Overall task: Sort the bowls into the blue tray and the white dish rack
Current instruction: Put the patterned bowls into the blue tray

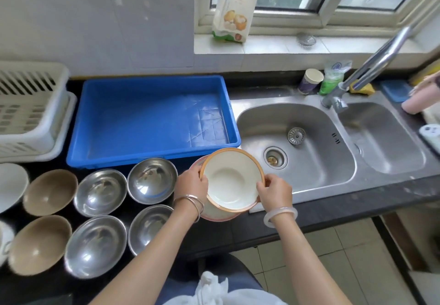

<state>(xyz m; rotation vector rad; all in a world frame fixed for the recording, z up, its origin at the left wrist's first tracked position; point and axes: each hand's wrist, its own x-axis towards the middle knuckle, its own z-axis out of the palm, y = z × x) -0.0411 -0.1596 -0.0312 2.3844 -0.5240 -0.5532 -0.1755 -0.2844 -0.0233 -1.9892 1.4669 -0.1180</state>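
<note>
A white bowl with an orange rim (232, 178) is tilted up just above a similar dish (215, 214) on the dark counter. My left hand (191, 183) grips its left edge and my right hand (273, 191) grips its right edge. The blue tray (152, 116) lies behind with nothing in it. The white dish rack (31, 111) stands at the far left. On the counter to the left sit several steel bowls (152, 179) (100, 191) (96, 245) (148, 227) and two brown bowls (50, 191) (39, 244).
A white bowl (10, 185) and a white cup (3, 240) sit at the left edge. A double steel sink (297, 142) with a faucet (371, 66) lies to the right. A paper cup (309, 81), bags and sponges line the back ledge.
</note>
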